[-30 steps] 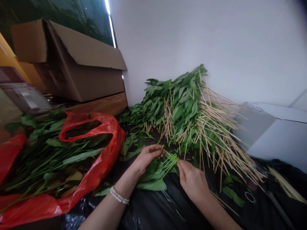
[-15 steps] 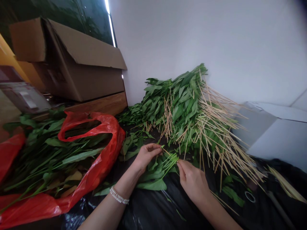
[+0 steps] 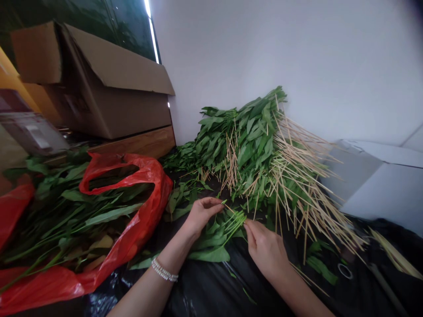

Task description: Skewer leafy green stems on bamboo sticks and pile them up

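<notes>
My left hand [image 3: 200,214] curls over a small bunch of green leaves [image 3: 214,237] lying on black plastic sheeting [image 3: 205,290], its fingertips pinching a stem end. My right hand [image 3: 264,248] is closed in a pinch at the cut stem ends of the same bunch, and a thin wooden skewer [image 3: 306,277] runs out from under it towards the right. Just behind both hands rises a big heap of skewered leaves [image 3: 261,149], sticks fanning out to the right.
A red plastic bag [image 3: 132,229] full of loose leafy stalks lies at the left. Behind it stands an open cardboard box [image 3: 109,88] on a wooden ledge. White boxes [image 3: 380,185] sit at the right by a white wall.
Almost nothing differs; both hands stay pinched at the stem ends of the bunch, and the view has drifted slightly.
</notes>
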A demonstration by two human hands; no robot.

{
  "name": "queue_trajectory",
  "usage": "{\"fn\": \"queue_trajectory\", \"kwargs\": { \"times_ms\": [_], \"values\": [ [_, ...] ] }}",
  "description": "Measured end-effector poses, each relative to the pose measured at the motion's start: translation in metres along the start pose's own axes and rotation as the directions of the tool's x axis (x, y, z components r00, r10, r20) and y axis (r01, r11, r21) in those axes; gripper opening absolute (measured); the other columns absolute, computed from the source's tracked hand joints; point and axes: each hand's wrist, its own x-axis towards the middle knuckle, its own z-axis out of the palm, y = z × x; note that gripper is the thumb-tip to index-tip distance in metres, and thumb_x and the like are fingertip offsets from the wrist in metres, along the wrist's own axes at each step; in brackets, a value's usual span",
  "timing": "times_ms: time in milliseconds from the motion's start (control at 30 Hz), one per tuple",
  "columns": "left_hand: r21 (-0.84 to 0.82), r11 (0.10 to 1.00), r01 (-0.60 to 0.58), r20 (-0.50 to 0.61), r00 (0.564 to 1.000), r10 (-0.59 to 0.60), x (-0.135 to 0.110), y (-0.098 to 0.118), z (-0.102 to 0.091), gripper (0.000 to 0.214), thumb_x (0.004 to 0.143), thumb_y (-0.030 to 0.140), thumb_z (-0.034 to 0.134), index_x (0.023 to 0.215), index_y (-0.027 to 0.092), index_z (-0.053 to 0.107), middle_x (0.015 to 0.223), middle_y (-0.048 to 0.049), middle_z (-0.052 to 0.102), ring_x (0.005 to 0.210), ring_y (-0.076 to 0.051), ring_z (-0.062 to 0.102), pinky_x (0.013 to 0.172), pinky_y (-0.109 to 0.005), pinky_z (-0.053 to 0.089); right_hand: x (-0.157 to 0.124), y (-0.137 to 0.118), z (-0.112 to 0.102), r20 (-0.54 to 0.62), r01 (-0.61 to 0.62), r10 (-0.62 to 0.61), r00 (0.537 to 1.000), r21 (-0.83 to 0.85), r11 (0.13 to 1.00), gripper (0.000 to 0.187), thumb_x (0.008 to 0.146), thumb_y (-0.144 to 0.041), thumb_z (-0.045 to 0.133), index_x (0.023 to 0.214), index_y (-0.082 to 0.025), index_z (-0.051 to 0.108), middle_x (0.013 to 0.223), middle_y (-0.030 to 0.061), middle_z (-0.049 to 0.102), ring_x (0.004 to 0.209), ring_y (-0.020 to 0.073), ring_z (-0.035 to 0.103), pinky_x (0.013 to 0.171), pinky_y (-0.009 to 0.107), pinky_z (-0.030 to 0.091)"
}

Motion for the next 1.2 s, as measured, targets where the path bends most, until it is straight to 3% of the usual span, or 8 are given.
{"fn": "queue_trajectory", "kwargs": {
  "times_ms": [533,767,933,1200],
  "values": [
    [-0.003,1.0,0.008,0.015,1.0,-0.008,0.0,-0.0019,0.001,0.026,0.053,0.027,0.084,0.071,0.014,0.072,0.064,-0.0021,0.068,0.058,-0.011,0.058,0.062,-0.023,0.045,-0.0004,0.0005,0.0012,0.016,-0.002,0.002,1.0,-0.02,1.0,0.031,0.094,-0.02,0.033,0.094,-0.02,0.064,0.085,0.0034,0.069,0.075,0.0134,0.065,0.062,0.02,0.043],
    [-0.093,0.988,0.122,0.067,0.991,-0.116,0.0005,-0.0059,-0.0023,0.029,0.06,0.031,0.082,0.081,0.015,0.071,0.074,-0.0028,0.069,0.062,-0.009,0.058,0.055,-0.018,0.039,-0.0001,-0.0015,0.0,-0.021,0.005,-0.005,1.0,-0.003,1.0,0.03,0.094,-0.02,0.034,0.096,-0.02,0.064,0.085,0.0031,0.068,0.078,0.0135,0.066,0.064,0.02,0.044],
    [-0.121,0.974,0.191,0.1,0.979,-0.18,0.0017,-0.0078,-0.0044,0.03,0.058,0.032,0.082,0.08,0.014,0.071,0.07,-0.0013,0.067,0.052,-0.006,0.051,0.045,-0.018,0.029,0.0001,-0.0033,-0.0019,-0.041,0.031,-0.032,0.999,-0.018,0.999,0.031,0.094,-0.019,0.033,0.095,-0.019,0.065,0.084,0.0037,0.068,0.074,0.0128,0.066,0.062,0.02,0.044],
    [-0.081,0.978,0.191,0.184,0.968,-0.173,-0.0033,-0.0052,0.0011,0.025,0.057,0.03,0.083,0.074,0.014,0.072,0.064,-0.0002,0.065,0.054,-0.008,0.052,0.054,-0.02,0.035,-0.0011,-0.0044,-0.0008,-0.053,0.05,-0.051,0.997,-0.019,0.999,0.031,0.094,-0.018,0.033,0.098,-0.019,0.064,0.085,0.0045,0.068,0.076,0.0134,0.066,0.064,0.02,0.045]
  ]
}}
